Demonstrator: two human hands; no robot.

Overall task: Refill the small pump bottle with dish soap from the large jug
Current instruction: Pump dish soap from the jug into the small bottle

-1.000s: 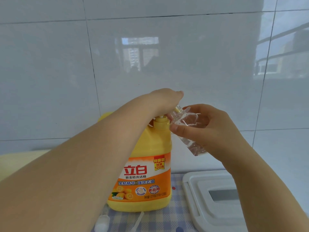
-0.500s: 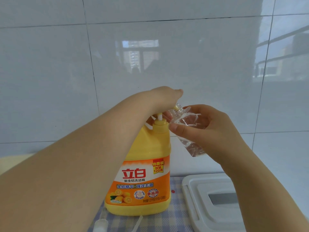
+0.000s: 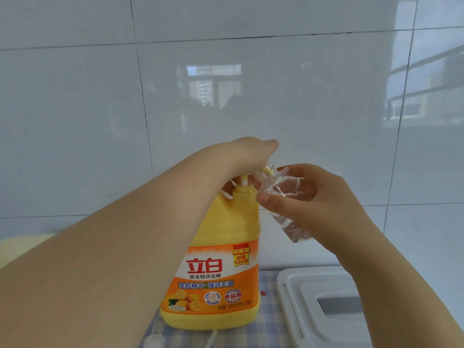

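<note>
White tiled wall (image 3: 251, 71) behind; left hand (image 3: 247, 151) presses the yellow jug (image 3: 221, 247) pump, right hand (image 3: 319, 197) grips the tilted clear bottle (image 3: 283, 194) at its spout.

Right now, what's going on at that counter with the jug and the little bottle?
A person is refilling by pump. The left hand rests on top of the pump head of the yellow dish soap jug, which stands on the checked cloth. The right hand holds the small clear bottle tilted, its open neck up against the pump's yellow spout. The bottle looks mostly empty. Its removed pump appears to lie on the cloth in front of the jug.
</note>
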